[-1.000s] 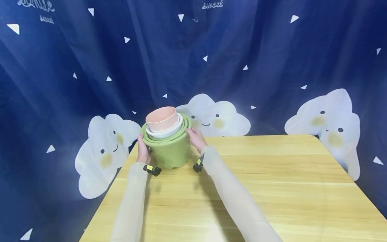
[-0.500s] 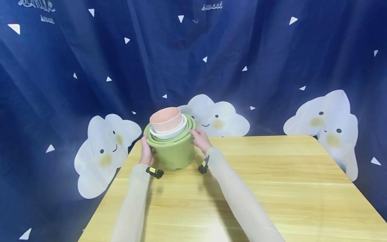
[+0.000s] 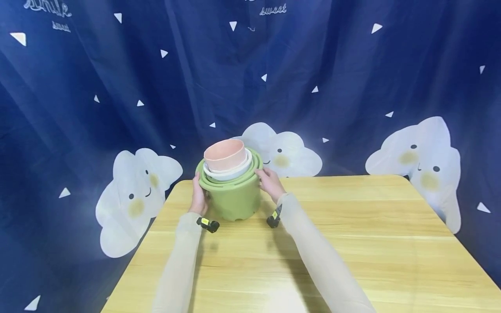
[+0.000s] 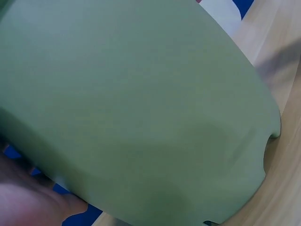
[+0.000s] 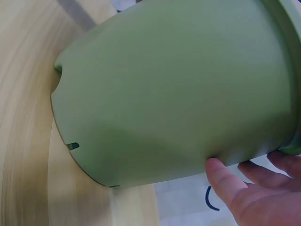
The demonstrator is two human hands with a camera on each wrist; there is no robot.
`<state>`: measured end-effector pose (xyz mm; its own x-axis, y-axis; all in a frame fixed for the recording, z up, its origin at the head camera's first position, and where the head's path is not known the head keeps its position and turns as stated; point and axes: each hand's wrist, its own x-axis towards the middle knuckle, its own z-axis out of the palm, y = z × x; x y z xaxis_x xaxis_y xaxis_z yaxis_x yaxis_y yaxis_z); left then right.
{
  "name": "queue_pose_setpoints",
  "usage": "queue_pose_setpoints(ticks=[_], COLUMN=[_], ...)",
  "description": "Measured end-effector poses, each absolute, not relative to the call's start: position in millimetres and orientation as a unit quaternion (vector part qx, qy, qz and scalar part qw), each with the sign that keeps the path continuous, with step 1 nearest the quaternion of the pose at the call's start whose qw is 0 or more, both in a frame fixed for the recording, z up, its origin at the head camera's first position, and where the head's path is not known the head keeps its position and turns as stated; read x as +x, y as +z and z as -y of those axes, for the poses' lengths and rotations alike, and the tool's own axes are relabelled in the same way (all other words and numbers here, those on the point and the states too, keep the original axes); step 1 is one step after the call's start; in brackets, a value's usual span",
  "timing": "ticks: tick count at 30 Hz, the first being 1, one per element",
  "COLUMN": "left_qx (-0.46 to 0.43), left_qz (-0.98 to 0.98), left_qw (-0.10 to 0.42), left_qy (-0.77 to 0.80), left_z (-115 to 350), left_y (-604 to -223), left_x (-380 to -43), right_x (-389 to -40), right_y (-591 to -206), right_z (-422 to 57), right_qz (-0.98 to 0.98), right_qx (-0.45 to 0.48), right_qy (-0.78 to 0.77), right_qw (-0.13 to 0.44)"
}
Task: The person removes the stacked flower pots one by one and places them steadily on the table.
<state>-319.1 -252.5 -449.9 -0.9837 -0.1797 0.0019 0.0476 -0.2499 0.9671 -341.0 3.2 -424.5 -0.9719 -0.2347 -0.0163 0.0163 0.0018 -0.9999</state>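
Gripped near the rim from opposite sides by the left hand [image 3: 198, 198] and the right hand [image 3: 271, 184], the green pot [image 3: 236, 202] is held over the back left part of the table [image 3: 352, 243]. Whether its base is rested on the wood cannot be told. Within it, inner green rims [image 3: 248, 173] are nested; a white pot [image 3: 223, 176] is seated inside these, and the pink pot [image 3: 225, 162] is carried on top, projecting highest. Right fingertips [image 5: 216, 168] are set against the green wall; the left fingers are mostly hidden. Judged: pressure should be matched on both sides and the stack held level, since the pink pot would likely be shifted first by tipping. Fingers should be placed clear of the slotted base edge.
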Motion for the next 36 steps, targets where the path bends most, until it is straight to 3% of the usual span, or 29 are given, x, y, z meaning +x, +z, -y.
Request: queue_pose_setpoints(ticks=[14,36], left_qx=[0.025,-0.032], left_qz=[0.631,0.651], left_qw=[0.064,0.01], left_qy=[-0.773,-0.758], left_z=[219,197], left_y=[-454,-459], left_x=[-317,-297], right_x=[-330,-312], right_y=[-426,-429], right_z=[-41,-84], right_qz=[-0.692,-0.692], right_qx=[-0.058,-0.055], right_qy=[-0.714,-0.716], right_qw=[0.085,0.074])
